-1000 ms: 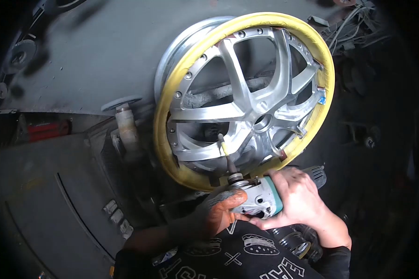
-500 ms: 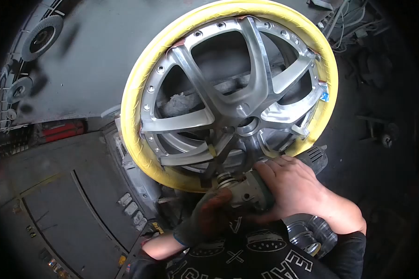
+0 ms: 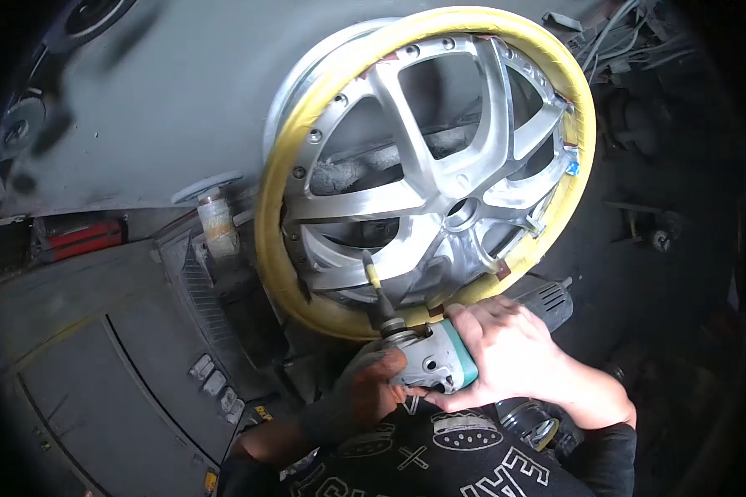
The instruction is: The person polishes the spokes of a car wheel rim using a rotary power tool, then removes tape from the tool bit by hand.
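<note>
A power tool (image 3: 435, 358) with a grey and teal body is held close to my chest. My left hand (image 3: 371, 383), in a dark glove with orange on it, grips the tool near its head. Bare and wrapped over the body is my right hand (image 3: 506, 348). A thin shaft with a yellow band (image 3: 373, 277) points up from the tool, its tip over a lower left spoke. Beyond it stands a silver multi-spoke wheel (image 3: 464, 174), tilted, with yellow wrapping (image 3: 275, 224) around its rim. Whether the tip touches the spoke I cannot tell.
A whitish cylinder (image 3: 217, 225) stands left of the wheel, below a pale disc (image 3: 207, 187). Something red (image 3: 83, 238) lies farther left. Cables (image 3: 617, 41) are bunched at the upper right. More round metal parts (image 3: 526, 422) sit beside my right forearm.
Since half a second ago the view has shifted, and the wheel appears turned more edge-on. The tool's shaft now points over the lower left spoke. Both hands have kept their hold.
</note>
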`<state>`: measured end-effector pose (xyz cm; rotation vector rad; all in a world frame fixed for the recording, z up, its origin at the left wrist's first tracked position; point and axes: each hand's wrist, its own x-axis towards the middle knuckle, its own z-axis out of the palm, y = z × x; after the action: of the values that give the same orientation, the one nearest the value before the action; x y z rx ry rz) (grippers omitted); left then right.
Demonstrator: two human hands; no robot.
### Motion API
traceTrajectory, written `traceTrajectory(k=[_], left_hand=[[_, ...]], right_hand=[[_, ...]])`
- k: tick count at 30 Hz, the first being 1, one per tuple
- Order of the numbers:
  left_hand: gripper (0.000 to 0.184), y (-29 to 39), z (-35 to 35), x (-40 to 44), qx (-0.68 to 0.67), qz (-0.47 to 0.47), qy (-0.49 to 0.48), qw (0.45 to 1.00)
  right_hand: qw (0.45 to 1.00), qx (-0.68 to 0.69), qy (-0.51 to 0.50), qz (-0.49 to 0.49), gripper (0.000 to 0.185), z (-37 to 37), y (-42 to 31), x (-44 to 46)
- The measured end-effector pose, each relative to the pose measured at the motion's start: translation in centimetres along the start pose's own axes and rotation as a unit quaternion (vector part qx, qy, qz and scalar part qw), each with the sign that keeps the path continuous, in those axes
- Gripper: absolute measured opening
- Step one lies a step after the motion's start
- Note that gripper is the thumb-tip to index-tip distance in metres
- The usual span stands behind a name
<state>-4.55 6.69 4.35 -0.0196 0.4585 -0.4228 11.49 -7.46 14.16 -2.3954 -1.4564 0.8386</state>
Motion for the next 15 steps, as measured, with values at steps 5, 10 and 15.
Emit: traceTrajectory(k=[5,10,15], left_hand=[[0.054,1.7,-2.6,-2.8,0.016,-0.021,0.014,1.000],[0.054,3.9,-4.7,-5.4,0.041,-0.026,0.068,0.997],[0.050,6.6,-3.1,-6.4,0.012,-0.016,0.016,1.000]], right_hand=[[0.999,0.031,0.022,0.022,0.085,1.6,-3.7,1.3],[0.997,0.037,0.042,0.047,0.080,3.1,-6.6,2.6],[0.992,0.042,0.087,0.085,0.082,4.8,-9.0,2.7]])
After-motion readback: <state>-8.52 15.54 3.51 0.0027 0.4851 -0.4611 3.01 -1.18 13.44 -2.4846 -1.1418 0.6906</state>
